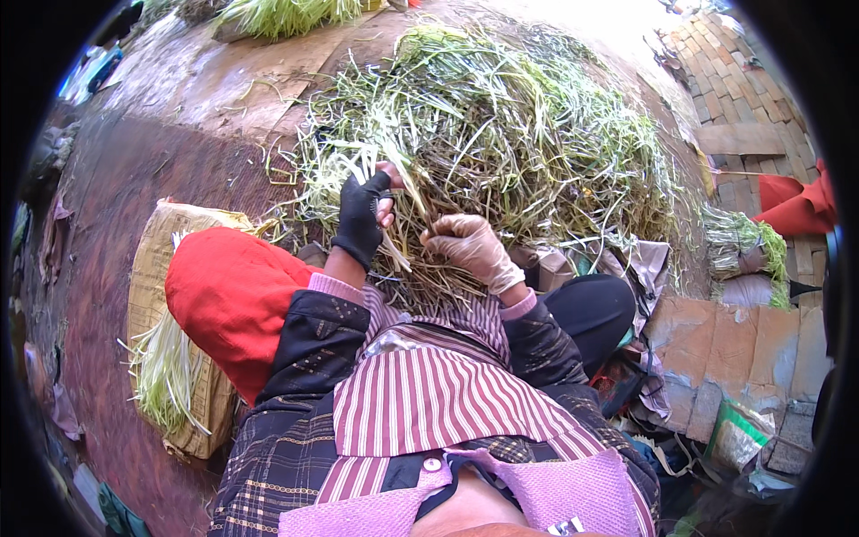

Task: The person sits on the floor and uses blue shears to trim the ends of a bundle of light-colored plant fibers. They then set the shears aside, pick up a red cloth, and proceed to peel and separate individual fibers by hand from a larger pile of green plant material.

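My left hand (366,208), in a black fingerless glove, grips a small bunch of pale stalks (359,162) whose ends stick out above and below the fist. My right hand (470,248) wears a thin translucent glove; its thumb and fingertips pinch the brownish end of a stalk (415,181) slanting between the two hands. Both hands are above the near edge of a large heap of green and brown leafy stalks (523,141). Cut or loose brown stems (429,272) lie against my striped apron (443,396) below the hands.
On the left, pale stalks (168,376) rest on a folded yellow-brown sack (151,268) beside my red-covered knee (228,295). A tied bundle of greens (741,248) stands at right, near red cloth (798,198) and bricks (738,80). More greens (288,17) lie at the far edge.
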The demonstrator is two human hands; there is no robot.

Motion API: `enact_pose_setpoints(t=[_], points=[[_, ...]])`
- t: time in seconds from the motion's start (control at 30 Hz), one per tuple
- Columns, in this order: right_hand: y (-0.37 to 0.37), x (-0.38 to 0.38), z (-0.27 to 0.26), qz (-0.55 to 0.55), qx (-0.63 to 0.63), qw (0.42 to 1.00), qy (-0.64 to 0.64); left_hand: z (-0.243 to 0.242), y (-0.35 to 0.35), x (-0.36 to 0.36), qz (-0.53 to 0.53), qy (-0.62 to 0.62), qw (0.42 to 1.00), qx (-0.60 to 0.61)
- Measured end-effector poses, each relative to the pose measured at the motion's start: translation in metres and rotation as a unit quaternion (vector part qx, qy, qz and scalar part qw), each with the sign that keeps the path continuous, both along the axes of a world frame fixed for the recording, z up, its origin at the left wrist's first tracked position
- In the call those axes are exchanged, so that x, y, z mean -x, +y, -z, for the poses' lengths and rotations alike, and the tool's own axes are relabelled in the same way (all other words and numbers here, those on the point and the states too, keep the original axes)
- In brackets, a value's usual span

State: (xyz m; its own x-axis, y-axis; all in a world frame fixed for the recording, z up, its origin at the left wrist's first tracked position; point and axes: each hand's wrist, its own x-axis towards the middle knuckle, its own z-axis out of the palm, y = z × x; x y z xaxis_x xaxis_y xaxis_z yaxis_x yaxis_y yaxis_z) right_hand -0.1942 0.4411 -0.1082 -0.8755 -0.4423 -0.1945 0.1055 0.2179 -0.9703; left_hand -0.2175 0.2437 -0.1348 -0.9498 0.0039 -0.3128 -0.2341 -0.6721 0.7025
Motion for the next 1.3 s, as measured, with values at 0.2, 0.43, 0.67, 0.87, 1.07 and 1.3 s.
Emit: enact_pose_setpoints(t=[0.2,0.43,0.67,0.87,1.07,1.3], points=[[0.001,0.003,0.007,-0.056,0.062,0.986,-0.142,-0.009,0.005,-0.008,0.033,0.054,0.996,0.058],[-0.014,-0.001,-0.014,0.077,0.132,0.984,-0.087,-0.016,0.014,-0.013,0.079,0.070,0.992,0.065],[-0.019,-0.007,-0.010,0.103,0.133,0.985,-0.046,-0.010,0.020,-0.015,0.039,0.086,0.995,0.009],[-0.023,-0.007,0.000,0.115,0.120,0.984,0.060,-0.009,0.019,-0.015,0.054,0.042,0.998,-0.002],[-0.024,-0.009,0.010,0.166,0.151,0.974,0.033,-0.010,0.021,-0.016,-0.006,0.055,0.997,-0.047],[-0.033,-0.009,0.033,0.207,0.055,0.949,0.229,-0.003,0.025,-0.015,-0.062,0.033,0.997,-0.020]])
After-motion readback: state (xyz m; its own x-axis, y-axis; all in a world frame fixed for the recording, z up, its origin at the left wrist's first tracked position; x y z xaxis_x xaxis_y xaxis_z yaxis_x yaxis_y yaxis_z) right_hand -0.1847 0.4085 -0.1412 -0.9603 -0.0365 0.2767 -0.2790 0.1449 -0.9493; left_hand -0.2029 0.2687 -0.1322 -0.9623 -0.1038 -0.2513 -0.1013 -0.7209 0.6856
